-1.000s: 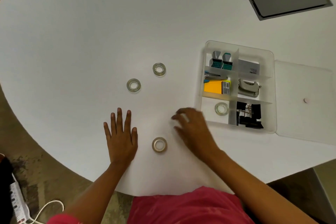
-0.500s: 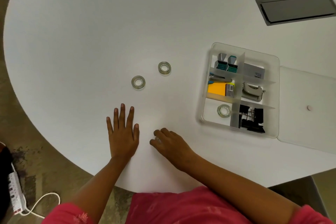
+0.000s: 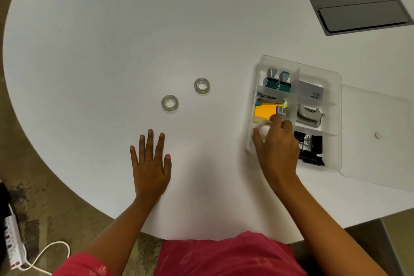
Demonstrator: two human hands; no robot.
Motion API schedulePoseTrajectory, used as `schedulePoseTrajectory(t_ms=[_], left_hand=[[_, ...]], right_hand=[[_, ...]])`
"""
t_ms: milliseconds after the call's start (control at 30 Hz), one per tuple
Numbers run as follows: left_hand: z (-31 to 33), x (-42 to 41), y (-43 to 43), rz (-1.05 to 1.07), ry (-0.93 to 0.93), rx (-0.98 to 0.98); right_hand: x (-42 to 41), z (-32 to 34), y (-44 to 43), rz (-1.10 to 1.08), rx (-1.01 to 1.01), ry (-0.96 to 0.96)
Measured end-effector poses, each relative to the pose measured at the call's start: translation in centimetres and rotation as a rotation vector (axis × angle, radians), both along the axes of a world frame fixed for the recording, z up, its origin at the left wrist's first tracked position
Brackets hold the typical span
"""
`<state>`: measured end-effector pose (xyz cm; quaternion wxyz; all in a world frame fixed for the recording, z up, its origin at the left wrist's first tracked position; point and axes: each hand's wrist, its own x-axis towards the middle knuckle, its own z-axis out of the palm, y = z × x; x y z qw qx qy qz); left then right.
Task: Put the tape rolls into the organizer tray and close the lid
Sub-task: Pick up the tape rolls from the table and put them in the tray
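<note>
Two clear tape rolls lie on the white table: one (image 3: 169, 103) left of centre and another (image 3: 202, 85) a little farther back and to its right. The clear organizer tray (image 3: 336, 87) stands at the right, its lid (image 3: 378, 139) lying flat and open beside it. My right hand (image 3: 276, 144) is over the tray's near-left compartment, fingers closed around a third tape roll (image 3: 264, 129). The roll that lay in that compartment is hidden under the hand. My left hand (image 3: 151, 163) rests flat on the table, fingers spread, holding nothing.
The tray's other compartments hold stamps (image 3: 277, 83), an orange notepad (image 3: 265, 111), a hole punch (image 3: 309, 115), a grey box (image 3: 311, 92) and black binder clips (image 3: 310, 148). A grey hatch (image 3: 356, 0) is set in the table at the far right. A power strip (image 3: 13, 244) lies on the floor.
My right hand closed on the near tape roll by my left hand and carried it right, into the tray's near-left compartment. My left hand stayed flat.
</note>
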<state>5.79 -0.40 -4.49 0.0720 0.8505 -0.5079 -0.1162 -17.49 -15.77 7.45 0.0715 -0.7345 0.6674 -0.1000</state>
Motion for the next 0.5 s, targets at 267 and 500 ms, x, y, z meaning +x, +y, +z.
schedulePoseTrajectory(t_ms=[267,500], left_hand=[[-0.1,0.1,0.1,0.000,-0.014,0.006],[-0.1,0.0,0.0,0.003,-0.006,0.017]], right_hand=[[-0.6,-2.8,-2.5,0.047,0.269,0.064],[0.6,-3.5,-3.1,0.065,0.360,0.076]])
